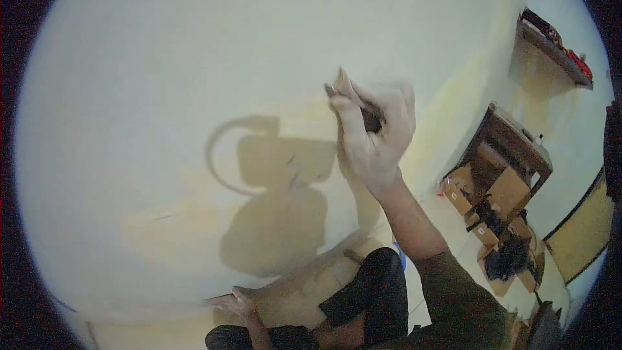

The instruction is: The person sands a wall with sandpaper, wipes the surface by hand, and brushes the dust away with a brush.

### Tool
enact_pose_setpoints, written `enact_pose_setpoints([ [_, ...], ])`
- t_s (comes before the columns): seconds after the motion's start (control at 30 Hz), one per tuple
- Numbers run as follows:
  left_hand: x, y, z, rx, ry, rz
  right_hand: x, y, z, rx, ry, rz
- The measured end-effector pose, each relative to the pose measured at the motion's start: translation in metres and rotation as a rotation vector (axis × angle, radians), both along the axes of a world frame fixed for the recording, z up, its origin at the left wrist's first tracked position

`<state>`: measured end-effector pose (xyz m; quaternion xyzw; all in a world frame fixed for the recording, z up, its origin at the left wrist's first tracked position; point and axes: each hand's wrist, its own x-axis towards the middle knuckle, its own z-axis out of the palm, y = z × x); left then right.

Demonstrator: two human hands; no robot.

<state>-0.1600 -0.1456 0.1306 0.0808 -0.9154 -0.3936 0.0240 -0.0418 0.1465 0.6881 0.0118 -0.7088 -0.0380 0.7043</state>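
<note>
My right hand (379, 133) is raised in front of the pale wall (162, 58), thumb and fingertips pressed together in a pinch. A small dark tip shows at the fingertips; I cannot tell what it is. Low on the left, my left hand (245, 306) is close to the foot of the wall, near my knee. Its fingers are closed around a thin, flat, dark-edged piece (220, 300) that points left.
My bent legs (382, 285) in dark trousers are by the wall's base. Cardboard boxes (507, 191) and a black bundle (508, 258) lie around a wooden table (512, 133) on the right. A wall shelf (551, 52) hangs above. Shadows of my head and arm fall on the wall.
</note>
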Motion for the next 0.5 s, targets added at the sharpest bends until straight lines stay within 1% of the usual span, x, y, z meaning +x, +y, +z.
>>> enact_pose_setpoints([
  [0.07,0.006,-0.008,0.017,0.083,-0.003,-0.102,-0.007,-0.003,0.011,-0.047,0.076,0.054],
  [0.13,0.004,-0.007,0.005,0.071,0.112,-0.098,0.003,0.009,-0.021,-0.074,0.044,0.067],
  [0.17,0.001,-0.006,-0.019,0.007,0.227,-0.044,0.008,0.011,-0.035,-0.09,0.027,0.073],
  [0.2,-0.001,-0.004,-0.034,-0.053,0.343,0.013,0.011,0.009,-0.038,-0.074,0.018,0.053],
  [0.23,0.0,0.006,-0.023,-0.006,0.402,0.071,0.011,0.01,-0.037,-0.055,0.009,0.036],
  [0.27,0.007,0.016,0.024,0.031,0.461,0.123,0.014,0.01,-0.037,-0.046,0.001,0.013],
  [0.33,0.013,0.014,0.05,0.065,0.502,0.15,0.0,0.003,-0.006,-0.044,0.036,0.041],
  [0.37,0.011,0.011,0.048,0.07,0.486,0.143,-0.004,-0.003,0.015,-0.017,0.049,0.06],
  [0.4,0.01,0.007,0.048,0.076,0.468,0.136,0.0,-0.002,0.012,-0.028,0.025,0.053],
  [0.47,-0.007,-0.006,0.051,0.139,0.557,0.128,0.008,0.0,0.007,-0.049,-0.024,0.04],
  [0.5,-0.021,-0.012,0.052,0.179,0.599,0.125,0.016,0.009,-0.014,-0.037,-0.042,0.028],
])
